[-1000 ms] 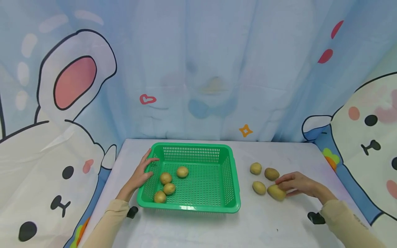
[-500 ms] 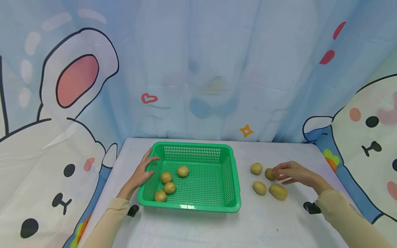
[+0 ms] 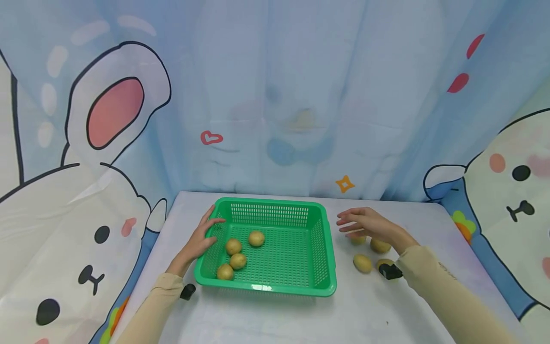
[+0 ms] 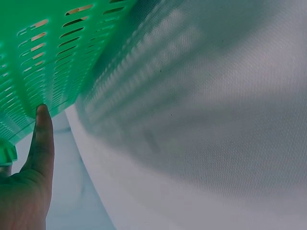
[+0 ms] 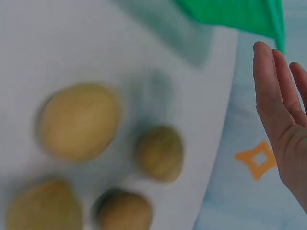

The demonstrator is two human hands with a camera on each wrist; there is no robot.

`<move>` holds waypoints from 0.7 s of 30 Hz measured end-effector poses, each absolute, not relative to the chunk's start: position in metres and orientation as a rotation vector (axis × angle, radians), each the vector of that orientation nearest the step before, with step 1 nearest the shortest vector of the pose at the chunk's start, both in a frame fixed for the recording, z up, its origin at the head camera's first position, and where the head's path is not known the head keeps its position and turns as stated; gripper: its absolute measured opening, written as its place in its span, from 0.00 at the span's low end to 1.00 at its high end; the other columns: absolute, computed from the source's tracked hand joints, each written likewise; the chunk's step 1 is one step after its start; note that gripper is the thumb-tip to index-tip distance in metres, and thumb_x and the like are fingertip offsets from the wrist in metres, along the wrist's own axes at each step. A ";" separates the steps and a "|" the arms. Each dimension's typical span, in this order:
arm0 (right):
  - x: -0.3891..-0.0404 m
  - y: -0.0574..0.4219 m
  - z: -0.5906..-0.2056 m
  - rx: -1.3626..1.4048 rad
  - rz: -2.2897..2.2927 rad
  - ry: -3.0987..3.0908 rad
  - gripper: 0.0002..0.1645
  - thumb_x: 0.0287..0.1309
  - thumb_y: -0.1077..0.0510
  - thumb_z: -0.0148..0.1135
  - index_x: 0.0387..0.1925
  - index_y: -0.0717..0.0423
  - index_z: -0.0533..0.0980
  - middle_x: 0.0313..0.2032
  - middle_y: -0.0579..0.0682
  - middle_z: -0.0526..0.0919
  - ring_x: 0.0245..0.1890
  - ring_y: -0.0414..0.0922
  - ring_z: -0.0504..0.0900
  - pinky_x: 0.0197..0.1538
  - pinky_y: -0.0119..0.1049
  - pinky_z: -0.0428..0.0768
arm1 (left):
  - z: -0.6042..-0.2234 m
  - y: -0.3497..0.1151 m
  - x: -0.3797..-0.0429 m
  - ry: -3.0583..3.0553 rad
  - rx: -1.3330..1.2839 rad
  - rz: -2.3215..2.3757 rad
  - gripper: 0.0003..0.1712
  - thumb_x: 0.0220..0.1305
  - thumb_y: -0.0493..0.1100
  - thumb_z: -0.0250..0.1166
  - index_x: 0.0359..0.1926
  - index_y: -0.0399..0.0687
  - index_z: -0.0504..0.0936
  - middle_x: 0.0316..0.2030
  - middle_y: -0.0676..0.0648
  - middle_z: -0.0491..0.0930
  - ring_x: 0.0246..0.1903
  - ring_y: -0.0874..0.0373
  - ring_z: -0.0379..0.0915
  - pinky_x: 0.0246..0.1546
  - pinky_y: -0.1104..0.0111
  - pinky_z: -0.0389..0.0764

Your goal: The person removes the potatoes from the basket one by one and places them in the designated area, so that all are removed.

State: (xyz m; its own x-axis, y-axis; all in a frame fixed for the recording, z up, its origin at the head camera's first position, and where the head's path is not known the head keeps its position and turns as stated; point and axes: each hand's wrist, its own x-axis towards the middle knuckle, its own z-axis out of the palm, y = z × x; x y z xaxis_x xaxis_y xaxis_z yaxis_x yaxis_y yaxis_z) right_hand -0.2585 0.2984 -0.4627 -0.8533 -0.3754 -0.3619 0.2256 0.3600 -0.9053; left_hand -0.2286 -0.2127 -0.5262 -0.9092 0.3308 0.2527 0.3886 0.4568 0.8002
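A green plastic basket [image 3: 279, 288] with slotted walls sits on the table and holds several round potatoes [image 3: 256, 239] toward its left side. My left hand [image 3: 197, 243] grips the basket's left rim; in the left wrist view one finger [image 4: 44, 139] runs along the outside of the wall. My right hand [image 3: 369, 223], fingers extended and holding nothing, hovers between the basket and the loose potatoes. Several potatoes, such as this oval one [image 3: 363, 263], lie on the table right of the basket, two partly covered in the head view by my hand and the wrist camera.
A white cloth [image 3: 275, 317] covers the table. Behind it hangs a blue curtain [image 3: 240, 95] printed with cartoon rabbits. A black wrist camera [image 3: 390, 271] juts out below my right sleeve, and another [image 3: 187, 292] below the left.
My right hand has left the potatoes at the right, rising and moving left toward the basket. Over that second, the potato it touched has turned slightly. My left hand stays on the rim.
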 end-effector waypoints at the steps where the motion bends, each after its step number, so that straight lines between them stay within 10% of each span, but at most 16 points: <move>1: -0.262 0.290 -0.459 -0.137 -1.530 2.103 0.35 0.71 0.48 0.54 0.67 0.70 0.63 0.59 0.67 0.75 0.56 0.58 0.80 0.55 0.51 0.77 | -0.527 -0.213 -0.229 -2.627 -0.655 -1.472 0.33 0.51 0.24 0.52 0.63 0.34 0.74 0.77 0.36 0.39 0.74 0.34 0.33 0.55 0.38 0.58; 21: -0.275 0.125 -0.457 -0.282 -1.442 2.070 0.22 0.67 0.59 0.58 0.59 0.66 0.74 0.58 0.64 0.76 0.56 0.65 0.78 0.52 0.54 0.78 | -0.527 -0.211 -0.227 -2.618 -0.653 -1.498 0.33 0.51 0.24 0.52 0.63 0.35 0.73 0.77 0.34 0.39 0.74 0.34 0.32 0.57 0.36 0.57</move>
